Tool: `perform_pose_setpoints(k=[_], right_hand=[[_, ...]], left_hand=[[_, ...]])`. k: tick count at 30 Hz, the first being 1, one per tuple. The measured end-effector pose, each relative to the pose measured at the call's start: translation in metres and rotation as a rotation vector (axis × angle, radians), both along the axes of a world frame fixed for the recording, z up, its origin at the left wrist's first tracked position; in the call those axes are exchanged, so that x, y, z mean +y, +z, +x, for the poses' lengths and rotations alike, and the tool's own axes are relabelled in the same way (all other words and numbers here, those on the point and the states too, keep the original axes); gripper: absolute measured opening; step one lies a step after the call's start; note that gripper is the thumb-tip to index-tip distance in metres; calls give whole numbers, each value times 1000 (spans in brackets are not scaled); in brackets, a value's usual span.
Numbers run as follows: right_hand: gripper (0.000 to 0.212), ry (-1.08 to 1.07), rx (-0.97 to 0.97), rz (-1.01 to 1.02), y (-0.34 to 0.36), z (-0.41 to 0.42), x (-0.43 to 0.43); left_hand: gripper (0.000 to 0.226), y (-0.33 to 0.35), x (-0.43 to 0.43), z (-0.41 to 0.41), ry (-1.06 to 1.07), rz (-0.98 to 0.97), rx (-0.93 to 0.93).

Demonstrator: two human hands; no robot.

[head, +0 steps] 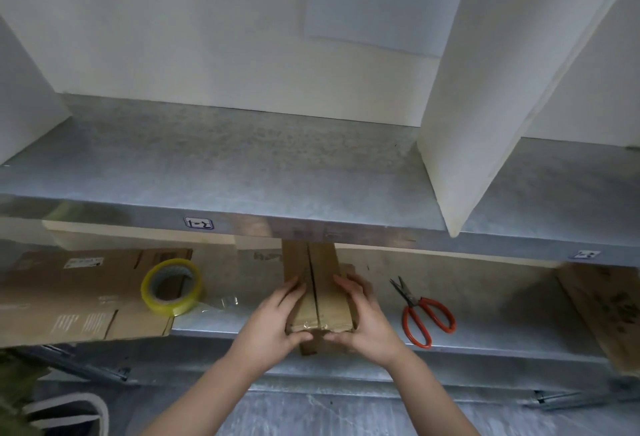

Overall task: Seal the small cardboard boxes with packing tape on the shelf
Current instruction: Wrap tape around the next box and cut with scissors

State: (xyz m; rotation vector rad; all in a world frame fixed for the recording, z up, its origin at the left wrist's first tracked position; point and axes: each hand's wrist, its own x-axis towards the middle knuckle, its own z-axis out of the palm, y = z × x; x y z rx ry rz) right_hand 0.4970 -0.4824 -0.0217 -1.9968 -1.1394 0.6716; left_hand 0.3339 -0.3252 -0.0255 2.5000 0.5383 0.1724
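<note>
A small long cardboard box [320,283] lies on the lower metal shelf [485,318], its top flaps meeting in a dark centre seam. A strip of clear tape crosses its near end. My left hand [273,321] grips the box's left side, thumb on the near face. My right hand [363,318] grips the right side the same way. A yellowish roll of packing tape [172,286] leans on flattened cardboard to the left. The box's far end is hidden under the upper shelf.
Red-handled scissors [424,314] lie on the shelf right of the box. Flattened cardboard [69,297] covers the shelf's left part; another brown sheet [609,311] lies at the far right. The upper shelf [242,165] holds white divider boards [485,89].
</note>
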Motion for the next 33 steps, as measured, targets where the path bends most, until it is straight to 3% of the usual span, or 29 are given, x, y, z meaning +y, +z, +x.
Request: perform_pose_setpoints(k=[3, 6, 12, 16, 18, 24, 33], right_hand=[[96, 3, -27, 5, -3, 4, 2], [95, 18, -103, -54, -3, 5, -4], [102, 93, -388, -209, 19, -7, -18], [71, 104, -518, -53, 44, -37, -9], [60, 128, -528, 10, 51, -60, 8], [57, 272, -548, -74, 32, -129, 84], [56, 9, -425, -396, -41, -165, 160]], left_hand=[[82, 7, 4, 11, -5, -25, 6], [83, 12, 4, 18, -32, 73, 92], [101, 18, 10, 1, -148, 181, 214], [97, 24, 21, -26, -182, 264, 182], [90, 23, 31, -45, -136, 312, 177], [75, 9, 93, -108, 7, 407, 307], [77, -26, 181, -146, -40, 403, 458]])
